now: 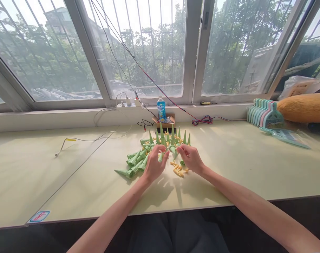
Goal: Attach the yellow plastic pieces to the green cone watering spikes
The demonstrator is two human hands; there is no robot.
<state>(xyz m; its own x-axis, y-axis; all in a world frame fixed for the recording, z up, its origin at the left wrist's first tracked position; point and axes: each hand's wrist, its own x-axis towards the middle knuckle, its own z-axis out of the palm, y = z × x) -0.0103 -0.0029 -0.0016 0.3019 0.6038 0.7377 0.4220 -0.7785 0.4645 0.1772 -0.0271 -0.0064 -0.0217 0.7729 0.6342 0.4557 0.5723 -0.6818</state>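
Note:
My left hand (155, 163) is closed round a green plastic cone (160, 157) held over the pale table (228, 165). My right hand (190, 157) is pinched just to its right, fingertips near the cone's end; what it pinches is too small to name. A pile of green cones (135, 162) lies flat to the left of my left hand. Several more cones (167, 136) stand upright behind both hands. Small yellow pieces (178, 171) lie scattered below my right hand.
A blue bottle (161, 109) and a small cardboard box (166, 122) stand by the window sill. Cables (202, 120) run along the back, and a white cable (67, 141) crosses the left. Pastel plastic parts (263, 113) and an orange cushion (303, 107) sit at the right.

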